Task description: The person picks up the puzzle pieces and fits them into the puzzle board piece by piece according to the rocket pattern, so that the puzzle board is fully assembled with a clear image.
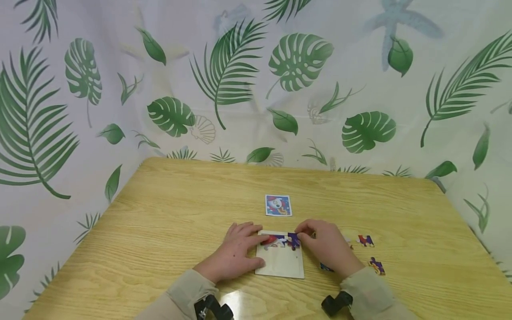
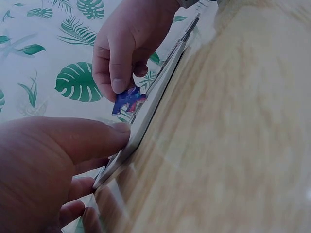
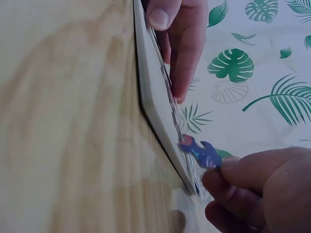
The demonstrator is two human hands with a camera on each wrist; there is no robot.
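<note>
My right hand (image 1: 326, 246) pinches a blue and purple puzzle piece (image 3: 204, 153) between thumb and fingers at the top right corner of a white puzzle tray (image 1: 280, 264). The piece is tilted over the tray's edge in both wrist views. My left hand (image 1: 240, 253) rests along the tray's left side. Its index finger reaches onto the fitted pieces, and its thumb (image 2: 104, 138) lies at the tray's edge. A row of fitted pieces with red, white and purple (image 1: 276, 240) runs along the top of the tray; below it the cream base shows.
Behind the tray lies a square picture card (image 1: 278, 206) with a white figure on blue. Loose puzzle pieces, one red and purple (image 1: 365, 241) and one purple and orange (image 1: 377, 266), lie to the right. More are partly hidden by my right hand. A leaf-patterned cloth (image 1: 240, 133) hangs behind the wooden table (image 1: 180, 200).
</note>
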